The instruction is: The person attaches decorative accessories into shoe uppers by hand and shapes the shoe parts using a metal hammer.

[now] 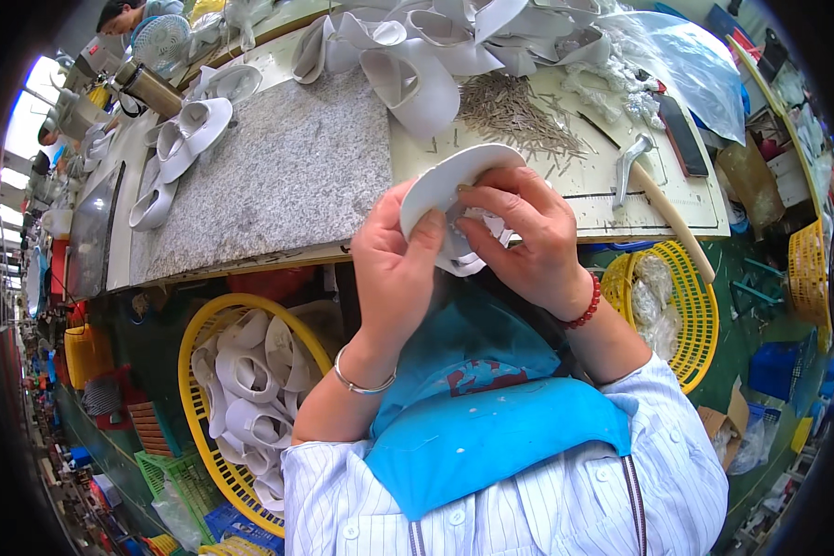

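Observation:
Above the near edge of the workbench, a white shoe upper [443, 182] is held between my two hands, its curved edge facing away from me. My left hand [391, 264] grips its left side, the thumb pressed on the inner face. On the other side my right hand [536, 232] has its fingers bent and pinched at the inner face. Whatever lies between the right fingertips is too small to make out. Beyond my hands, a heap of thin brownish strips [519, 111] lies on the bench. More white shoe uppers [422, 93] are piled behind it.
A hammer [665, 211] with a wooden handle and a dark block [682, 139] lie at the right. A grey speckled slab [278, 157] covers the bench's left part. Yellow baskets stand below: one [187, 398] with white uppers, another [704, 310] with plastic bags. A person [125, 17] is far left.

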Demonstrator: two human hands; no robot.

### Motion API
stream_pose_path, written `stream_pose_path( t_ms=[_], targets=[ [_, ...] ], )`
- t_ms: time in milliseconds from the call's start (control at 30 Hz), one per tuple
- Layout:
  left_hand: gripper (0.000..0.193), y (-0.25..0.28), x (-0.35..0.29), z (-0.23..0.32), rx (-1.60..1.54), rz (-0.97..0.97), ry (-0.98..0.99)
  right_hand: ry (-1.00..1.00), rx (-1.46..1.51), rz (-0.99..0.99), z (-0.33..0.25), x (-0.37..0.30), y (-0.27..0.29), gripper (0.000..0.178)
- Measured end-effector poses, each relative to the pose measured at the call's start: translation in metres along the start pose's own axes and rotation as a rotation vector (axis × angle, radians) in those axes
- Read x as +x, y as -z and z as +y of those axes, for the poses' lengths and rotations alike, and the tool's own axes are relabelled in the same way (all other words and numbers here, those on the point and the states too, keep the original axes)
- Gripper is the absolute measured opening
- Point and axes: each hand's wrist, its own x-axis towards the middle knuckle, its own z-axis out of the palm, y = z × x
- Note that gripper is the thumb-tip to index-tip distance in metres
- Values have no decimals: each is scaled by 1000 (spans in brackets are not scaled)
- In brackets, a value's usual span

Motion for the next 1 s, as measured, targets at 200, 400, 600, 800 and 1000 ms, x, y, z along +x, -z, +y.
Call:
stream_pose_path(
  t_ms=[200,400,600,800,1000],
  targets=[
    [35,-4,2,-3,651,-16,-579,-102,43,16,2,-7,-3,30],
    [20,8,9,-8,635,-92,-478,-320,329,6,4,-8,2,29],
    [15,8,12,1,803,-82,-622,-358,331,-57,6,-9,3,22],
    [14,8,7,1,783,-110,-501,-429,435,-26,5,-10,3,19],
    [15,12,11,7,718,-148,-358,-323,320,-139,5,1,8,22]
  ],
)
